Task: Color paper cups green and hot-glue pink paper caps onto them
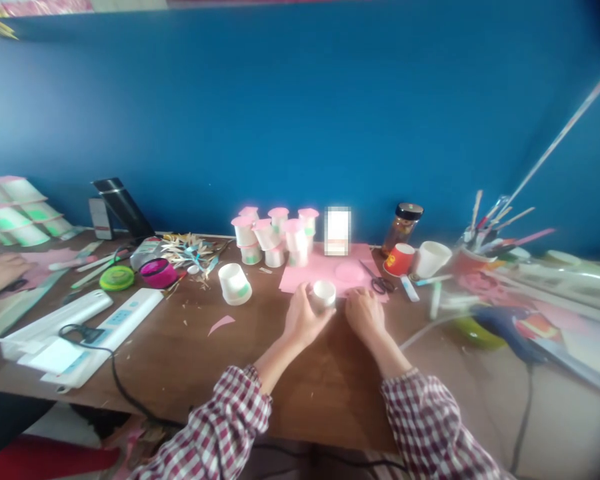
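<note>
My left hand [304, 313] is closed around a small white paper cup [324, 293], held over the table with its round end facing up. Beside it, my right hand [364, 310] rests at the near edge of the pink paper [310, 270], its fingers curled in. What they hold, if anything, is hidden. A pink paper disc [349, 271] lies on the sheet, and scissors [381, 283] sit to its right. To the left, a white cup [234, 285] stands upside down. Behind, several white cups [267, 237] with pink paper tops are stacked two high.
Power strips [117, 333] with a black cable lie at the left, near another person's hand [0, 273]. A red paper cup [399, 260], a white cup [433, 260] and a dark-lidded jar [404, 227] stand right. A blurred blue glue gun [505, 330] lies farther right.
</note>
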Action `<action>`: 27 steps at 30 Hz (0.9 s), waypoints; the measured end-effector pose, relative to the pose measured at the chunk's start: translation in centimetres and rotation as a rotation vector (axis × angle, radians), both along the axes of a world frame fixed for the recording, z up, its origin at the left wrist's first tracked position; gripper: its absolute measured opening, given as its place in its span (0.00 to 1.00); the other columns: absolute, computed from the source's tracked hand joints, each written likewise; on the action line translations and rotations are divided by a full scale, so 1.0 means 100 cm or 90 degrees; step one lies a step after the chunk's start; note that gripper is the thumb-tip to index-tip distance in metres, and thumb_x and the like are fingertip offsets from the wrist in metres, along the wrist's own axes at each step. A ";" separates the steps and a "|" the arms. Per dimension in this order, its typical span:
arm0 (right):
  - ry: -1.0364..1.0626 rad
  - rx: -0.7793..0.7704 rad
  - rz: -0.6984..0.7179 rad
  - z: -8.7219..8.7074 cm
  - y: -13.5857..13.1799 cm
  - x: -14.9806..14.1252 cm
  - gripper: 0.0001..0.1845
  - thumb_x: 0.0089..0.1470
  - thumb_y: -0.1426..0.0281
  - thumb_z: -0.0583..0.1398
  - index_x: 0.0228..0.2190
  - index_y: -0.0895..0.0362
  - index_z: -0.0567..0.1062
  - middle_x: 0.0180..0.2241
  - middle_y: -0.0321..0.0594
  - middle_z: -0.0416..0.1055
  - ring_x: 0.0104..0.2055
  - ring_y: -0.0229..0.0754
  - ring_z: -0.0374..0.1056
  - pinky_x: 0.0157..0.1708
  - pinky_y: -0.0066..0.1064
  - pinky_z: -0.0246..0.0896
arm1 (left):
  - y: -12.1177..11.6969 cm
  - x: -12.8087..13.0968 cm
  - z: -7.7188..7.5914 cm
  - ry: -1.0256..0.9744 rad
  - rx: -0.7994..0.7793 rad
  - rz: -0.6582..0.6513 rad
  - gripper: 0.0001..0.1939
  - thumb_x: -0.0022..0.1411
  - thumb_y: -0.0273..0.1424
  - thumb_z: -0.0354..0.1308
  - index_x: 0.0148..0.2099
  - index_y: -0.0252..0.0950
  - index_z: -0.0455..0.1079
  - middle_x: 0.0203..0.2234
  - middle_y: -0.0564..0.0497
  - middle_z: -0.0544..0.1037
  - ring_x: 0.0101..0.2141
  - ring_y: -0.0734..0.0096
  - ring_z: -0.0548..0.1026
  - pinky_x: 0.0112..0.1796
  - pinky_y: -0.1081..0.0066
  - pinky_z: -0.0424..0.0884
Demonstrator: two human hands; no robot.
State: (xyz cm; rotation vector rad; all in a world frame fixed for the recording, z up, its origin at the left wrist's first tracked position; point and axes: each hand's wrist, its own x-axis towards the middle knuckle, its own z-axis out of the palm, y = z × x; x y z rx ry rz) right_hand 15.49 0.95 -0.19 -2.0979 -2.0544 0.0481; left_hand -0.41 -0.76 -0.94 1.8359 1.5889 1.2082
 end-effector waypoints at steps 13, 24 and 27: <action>0.005 0.002 -0.003 0.003 -0.003 -0.001 0.16 0.57 0.72 0.48 0.42 0.54 0.72 0.47 0.46 0.67 0.48 0.49 0.60 0.40 0.35 0.56 | 0.007 -0.006 0.000 -0.097 -0.020 -0.105 0.30 0.49 0.35 0.61 0.54 0.37 0.58 0.48 0.42 0.70 0.49 0.56 0.68 0.50 0.56 0.63; 0.011 0.003 -0.008 0.007 -0.004 -0.002 0.15 0.58 0.71 0.48 0.42 0.55 0.71 0.46 0.46 0.67 0.47 0.48 0.61 0.40 0.35 0.56 | 0.021 0.003 0.020 -0.216 -0.019 -0.127 0.26 0.51 0.36 0.61 0.51 0.35 0.62 0.43 0.44 0.73 0.44 0.61 0.72 0.42 0.63 0.69; 0.012 -0.004 -0.013 0.008 -0.003 -0.003 0.15 0.58 0.71 0.48 0.42 0.55 0.72 0.46 0.46 0.68 0.47 0.48 0.61 0.40 0.35 0.56 | 0.022 0.003 0.012 -0.243 -0.049 -0.111 0.27 0.51 0.37 0.61 0.52 0.35 0.61 0.44 0.43 0.73 0.43 0.60 0.72 0.42 0.62 0.70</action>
